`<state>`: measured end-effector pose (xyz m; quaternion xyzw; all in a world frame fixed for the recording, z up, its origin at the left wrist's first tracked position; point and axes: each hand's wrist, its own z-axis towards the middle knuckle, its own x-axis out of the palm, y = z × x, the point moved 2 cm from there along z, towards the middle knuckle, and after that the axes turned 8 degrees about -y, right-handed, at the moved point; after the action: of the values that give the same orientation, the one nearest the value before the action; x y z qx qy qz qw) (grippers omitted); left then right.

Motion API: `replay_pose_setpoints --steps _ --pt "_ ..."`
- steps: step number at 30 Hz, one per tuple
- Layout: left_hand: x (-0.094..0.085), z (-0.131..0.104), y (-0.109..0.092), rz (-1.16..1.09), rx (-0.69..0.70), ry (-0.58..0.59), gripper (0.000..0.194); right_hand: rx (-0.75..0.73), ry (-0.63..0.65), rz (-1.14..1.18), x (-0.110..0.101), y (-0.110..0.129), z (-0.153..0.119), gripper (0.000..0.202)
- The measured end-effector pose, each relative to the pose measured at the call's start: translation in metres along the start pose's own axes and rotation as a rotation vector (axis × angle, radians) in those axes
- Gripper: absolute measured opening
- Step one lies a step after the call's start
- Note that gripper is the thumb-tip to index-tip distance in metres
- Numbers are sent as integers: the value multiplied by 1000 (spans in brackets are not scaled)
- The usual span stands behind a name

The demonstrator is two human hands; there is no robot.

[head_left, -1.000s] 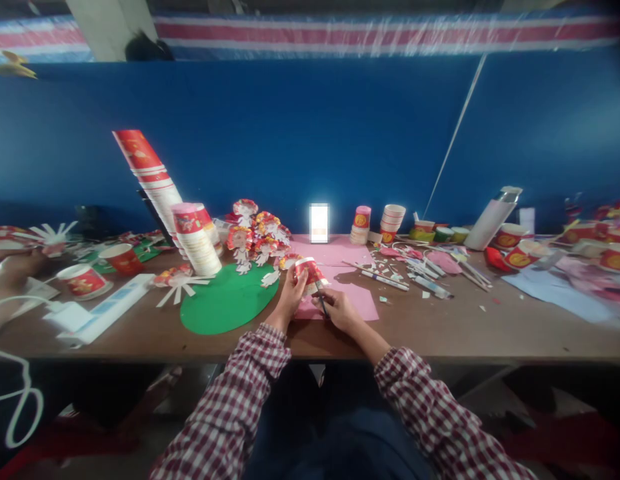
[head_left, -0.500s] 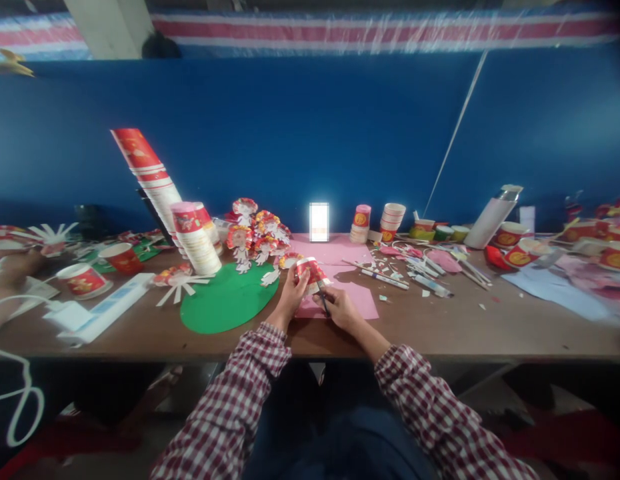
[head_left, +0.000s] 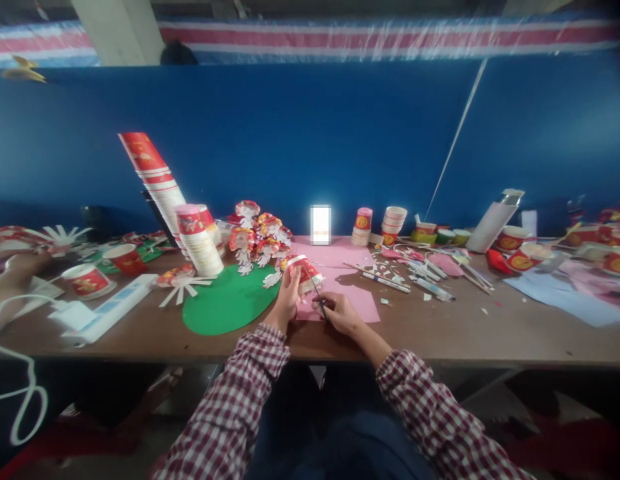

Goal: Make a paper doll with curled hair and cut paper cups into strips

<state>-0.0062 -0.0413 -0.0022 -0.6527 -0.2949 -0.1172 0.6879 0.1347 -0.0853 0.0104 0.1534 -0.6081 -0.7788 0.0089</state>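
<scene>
My left hand [head_left: 289,298] grips a red and white paper cup [head_left: 306,272], which lies tilted over the pink sheets. In my right hand [head_left: 341,313] is a slim dark tool that looks like scissors [head_left: 323,308]; its thin blade points up toward the cup's rim, and the fingers partly hide the handle. Whether the blade touches the cup, I cannot tell. Pink paper [head_left: 357,300] lies beneath both hands. Just left is a green oval sheet [head_left: 225,307], with several paper figures [head_left: 243,243] with red and yellow tops standing at its back edge.
Tall stacked cups [head_left: 163,193] lean at left, behind a white power strip [head_left: 113,310] and a cup cut into strips [head_left: 180,283]. Another person's arm [head_left: 15,283] reaches in at far left. Pens [head_left: 385,280], paper scraps and a white bottle [head_left: 495,220] lie or stand at right.
The cup has tilted and shifted slightly left in my left hand. The dark tool's blade now shows more plainly, just apart from or at the cup. The camera view has shifted slightly.
</scene>
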Motion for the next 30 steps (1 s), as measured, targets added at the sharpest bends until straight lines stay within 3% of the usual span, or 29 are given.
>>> replay_pose_setpoints --steps 3,10,13,21,30 --pt "-1 1 -6 -66 -24 13 47 1 24 -39 0 -4 0 38" --pt "-5 7 -13 -160 -48 -80 47 -99 62 -233 -1 -12 2 35" --pt "-6 9 -12 -190 -19 -60 52 -86 78 -220 -2 -12 1 35" --pt "-13 16 -7 -238 -35 -151 56 -73 151 -148 -1 -10 -3 33" --pt "-2 5 -9 -82 82 -51 58 -105 126 -235 -2 -10 -1 34"
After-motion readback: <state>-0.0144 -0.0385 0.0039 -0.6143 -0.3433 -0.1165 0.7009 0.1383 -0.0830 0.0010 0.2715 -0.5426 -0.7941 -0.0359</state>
